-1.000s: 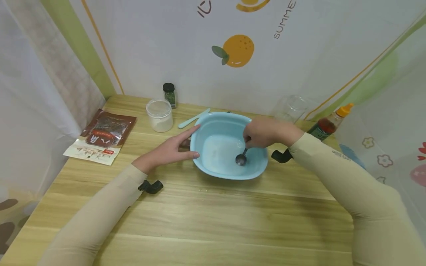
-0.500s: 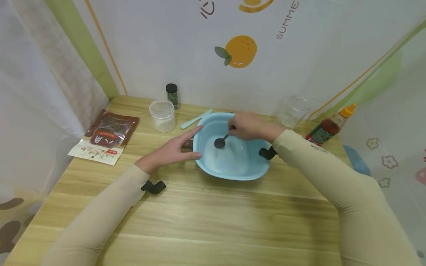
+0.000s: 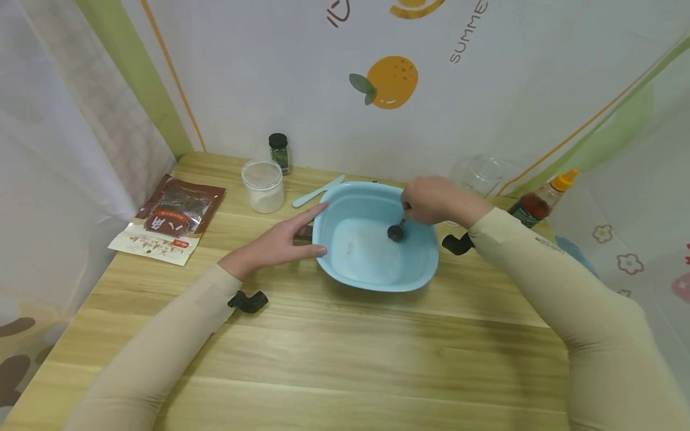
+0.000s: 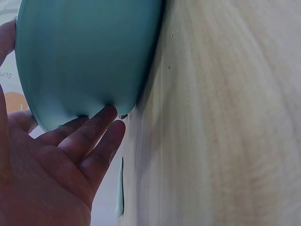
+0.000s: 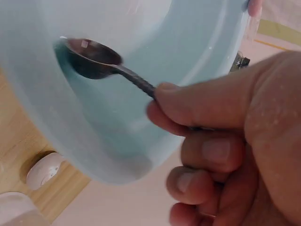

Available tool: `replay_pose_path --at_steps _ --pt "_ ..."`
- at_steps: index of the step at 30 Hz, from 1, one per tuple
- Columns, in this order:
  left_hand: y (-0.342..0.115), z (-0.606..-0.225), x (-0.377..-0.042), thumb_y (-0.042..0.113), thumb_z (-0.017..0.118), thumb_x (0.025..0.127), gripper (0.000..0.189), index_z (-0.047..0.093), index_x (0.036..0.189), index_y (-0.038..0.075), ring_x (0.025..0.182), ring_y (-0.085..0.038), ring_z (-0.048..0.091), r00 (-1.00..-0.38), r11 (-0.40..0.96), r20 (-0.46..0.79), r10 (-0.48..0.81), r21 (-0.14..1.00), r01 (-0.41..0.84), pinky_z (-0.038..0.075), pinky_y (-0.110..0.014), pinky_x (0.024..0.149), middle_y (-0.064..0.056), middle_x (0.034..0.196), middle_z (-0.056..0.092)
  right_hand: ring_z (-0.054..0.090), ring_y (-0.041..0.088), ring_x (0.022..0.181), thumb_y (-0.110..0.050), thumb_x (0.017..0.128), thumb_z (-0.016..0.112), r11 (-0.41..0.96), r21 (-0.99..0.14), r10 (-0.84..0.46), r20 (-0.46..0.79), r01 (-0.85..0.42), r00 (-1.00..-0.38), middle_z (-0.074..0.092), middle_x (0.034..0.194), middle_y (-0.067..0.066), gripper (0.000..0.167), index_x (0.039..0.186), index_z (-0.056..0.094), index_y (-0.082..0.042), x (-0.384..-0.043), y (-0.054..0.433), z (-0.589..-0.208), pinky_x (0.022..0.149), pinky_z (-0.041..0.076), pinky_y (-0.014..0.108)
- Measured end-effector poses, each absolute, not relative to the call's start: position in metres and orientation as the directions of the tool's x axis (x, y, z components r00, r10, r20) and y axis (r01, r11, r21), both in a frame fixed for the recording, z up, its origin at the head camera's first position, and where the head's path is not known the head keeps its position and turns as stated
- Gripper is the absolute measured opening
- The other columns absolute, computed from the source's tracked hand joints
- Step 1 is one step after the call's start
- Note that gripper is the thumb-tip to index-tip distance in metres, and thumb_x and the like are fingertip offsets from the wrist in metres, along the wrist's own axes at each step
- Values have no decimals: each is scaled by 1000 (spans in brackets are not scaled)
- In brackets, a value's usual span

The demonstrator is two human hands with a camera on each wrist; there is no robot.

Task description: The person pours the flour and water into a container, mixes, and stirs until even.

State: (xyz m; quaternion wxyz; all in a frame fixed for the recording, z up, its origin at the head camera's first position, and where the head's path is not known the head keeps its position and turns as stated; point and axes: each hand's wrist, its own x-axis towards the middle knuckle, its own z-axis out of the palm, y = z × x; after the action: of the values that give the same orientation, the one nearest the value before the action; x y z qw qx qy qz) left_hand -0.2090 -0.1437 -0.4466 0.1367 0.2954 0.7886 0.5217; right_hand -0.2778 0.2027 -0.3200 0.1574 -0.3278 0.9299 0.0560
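A light blue basin (image 3: pixel 361 245) stands on the wooden table. My left hand (image 3: pixel 275 242) steadies its left side, thumb and index finger at the rim. In the left wrist view, the other fingers (image 4: pixel 96 127) press against the outer wall from below the rim. My right hand (image 3: pixel 433 200) reaches over the far right rim and pinches a small dark spoon (image 5: pixel 96 59) by its handle, thumb against index finger. The spoon's bowl is down inside the basin, toward its right side. Whitish residue marks the basin's floor.
Behind and left stand a clear jar of white powder (image 3: pixel 263 188) and a black-capped spice jar (image 3: pixel 279 154). A pale blue spatula-like utensil (image 3: pixel 318 191) lies behind the basin. Spice packets (image 3: pixel 169 218) lie left; a glass jar (image 3: pixel 482 173) and red sauce bottle (image 3: pixel 536 203) stand right.
My right hand swept the spoon from the basin's right side to the left and back, then returned it to the right, a little farther back. The left hand stays at the rim.
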Motion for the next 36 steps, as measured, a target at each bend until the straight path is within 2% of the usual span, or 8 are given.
replay_pose_path --at_steps 4,10,15,21,25,29,32,36 --pt "-143 -446 -209 29 85 102 101 20 180 27 140 -34 66 -791 280 94 604 905 321 50 -58 121 -18 166 54 58 16 72 -17 105 72 754 -54 -602 -456 -655 -655 68 80 -2 20 86 78 -12 -275 201 -321 67 50 34" --pt "-144 -447 -209 27 85 103 101 20 180 26 140 -34 66 -788 271 98 608 907 322 49 -59 121 -19 164 56 60 16 80 -23 109 72 690 -249 -695 -490 -680 -526 73 89 -2 19 99 82 -11 -270 185 -331 77 52 38" --pt "-144 -448 -208 28 85 102 102 20 181 27 141 -34 66 -786 266 96 611 910 318 47 -60 122 -19 163 57 61 18 81 -21 110 73 686 -295 -724 -356 -665 -590 75 91 1 18 101 82 -9 -274 177 -341 76 53 38" --pt "-144 -447 -210 29 85 103 101 20 180 27 141 -33 65 -788 276 93 609 906 320 49 -58 121 -17 166 54 60 21 73 -16 106 69 773 -81 -625 -274 -630 -731 70 82 1 20 89 78 -12 -281 192 -333 67 51 38" --pt "-144 -447 -210 26 85 102 102 20 181 24 139 -34 67 -784 273 99 613 904 328 49 -59 121 -21 161 58 60 20 74 -14 104 72 760 -34 -617 -352 -649 -704 71 83 1 17 89 80 -12 -282 200 -325 71 54 39" --pt "-143 -446 -210 23 85 102 102 19 181 21 136 -36 69 -780 267 107 616 904 335 49 -60 121 -24 156 62 62 18 80 -21 106 76 733 -106 -633 -468 -672 -617 73 89 -2 14 95 81 -15 -278 199 -323 77 56 40" --pt "-143 -445 -210 23 84 102 102 19 180 20 136 -37 69 -779 268 110 617 902 339 48 -62 121 -25 156 62 62 18 82 -25 107 77 704 -173 -673 -472 -689 -569 73 90 -5 15 95 81 -18 -276 195 -327 78 55 40" --pt "-142 -445 -209 27 84 103 102 18 181 20 136 -36 69 -779 274 107 617 899 341 47 -61 122 -23 157 62 63 19 84 -22 108 76 711 -194 -688 -393 -676 -610 74 92 -3 13 99 82 -15 -277 191 -332 78 56 40"
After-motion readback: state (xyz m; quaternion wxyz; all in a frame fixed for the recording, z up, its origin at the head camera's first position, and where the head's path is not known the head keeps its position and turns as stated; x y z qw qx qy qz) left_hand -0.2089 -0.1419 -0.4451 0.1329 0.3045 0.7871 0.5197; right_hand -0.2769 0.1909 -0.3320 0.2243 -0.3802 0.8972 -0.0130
